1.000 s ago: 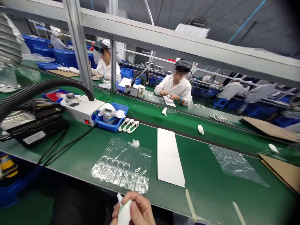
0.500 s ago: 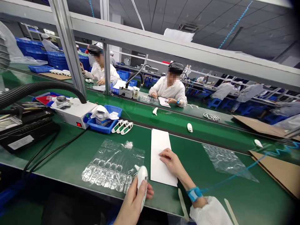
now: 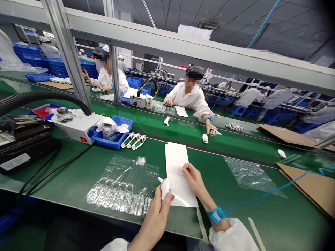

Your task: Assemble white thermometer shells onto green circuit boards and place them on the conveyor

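Observation:
My left hand (image 3: 154,216) is wrapped round a white ear thermometer (image 3: 165,187), its narrow tip pointing up and to the left. Over the white paper (image 3: 176,157), my right hand (image 3: 194,179) has its fingertips pinched together; whatever lies between them is too small to make out. A blue wrist strap (image 3: 216,215) circles the right wrist. Near the paper's lower end a bright curved edge shows. Left of the paper a clear plastic sheet with bubble pockets (image 3: 123,181) lies flat on the green bench.
Three white housings with green boards (image 3: 133,140) sit beside a blue bin (image 3: 112,139). A white box (image 3: 70,127) with a black hose stands at left. Along the green belt (image 3: 157,127) are white parts. Opposite, a co-worker's hand (image 3: 209,128) holds a similar device. Cardboard (image 3: 309,190) lies right.
My left hand has raised and turned the ear thermometer toward the paper. My right hand's fingers have drawn together over the paper. The co-worker opposite has reached a device out over the belt.

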`<state>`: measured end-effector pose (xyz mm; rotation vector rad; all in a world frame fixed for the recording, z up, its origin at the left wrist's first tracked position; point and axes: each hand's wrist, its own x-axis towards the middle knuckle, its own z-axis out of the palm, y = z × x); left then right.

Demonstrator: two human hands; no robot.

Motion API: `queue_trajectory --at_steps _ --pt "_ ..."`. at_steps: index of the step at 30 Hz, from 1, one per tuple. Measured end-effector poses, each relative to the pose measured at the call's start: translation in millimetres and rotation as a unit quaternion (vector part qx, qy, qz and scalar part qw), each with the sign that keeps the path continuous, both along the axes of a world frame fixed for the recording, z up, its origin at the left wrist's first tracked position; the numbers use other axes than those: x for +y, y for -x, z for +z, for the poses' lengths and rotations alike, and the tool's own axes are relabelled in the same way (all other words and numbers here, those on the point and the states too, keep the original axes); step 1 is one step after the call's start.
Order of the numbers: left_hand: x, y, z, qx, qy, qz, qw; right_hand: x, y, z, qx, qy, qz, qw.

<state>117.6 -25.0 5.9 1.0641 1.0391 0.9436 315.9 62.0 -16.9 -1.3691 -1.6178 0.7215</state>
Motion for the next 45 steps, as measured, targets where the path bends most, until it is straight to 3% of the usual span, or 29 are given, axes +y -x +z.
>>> queue_trajectory --at_steps 4,8,11,15,22,39,42,45 --pt "-3 7 10.5 -0.134 0.093 0.032 0.986 -29 20 27.9 0.065 0.004 0.002 0.998" --pt "-8 22 11.6 -0.189 0.155 0.052 0.968 -70 67 56.3 0.13 0.087 0.096 0.983" --pt "-12 29 7.5 -0.199 0.16 0.056 0.965 -87 96 64.7 0.098 0.099 0.142 0.98" --pt "-16 34 5.1 -0.197 0.167 0.078 0.963 -86 114 62.9 0.037 0.063 0.138 0.988" --pt "-20 37 7.1 -0.196 0.17 0.109 0.96 -80 121 57.5 0.012 0.047 0.132 0.99" --pt "-21 42 0.5 -0.161 0.157 0.084 0.971 -82 127 49.8 0.019 0.06 0.116 0.991" --pt "-21 44 3.1 -0.109 0.122 0.09 0.982 -85 130 48.0 0.017 0.054 0.11 0.992" --pt "-20 47 3.2 -0.045 0.06 0.077 0.994 -84 131 42.6 0.086 0.106 0.117 0.984"
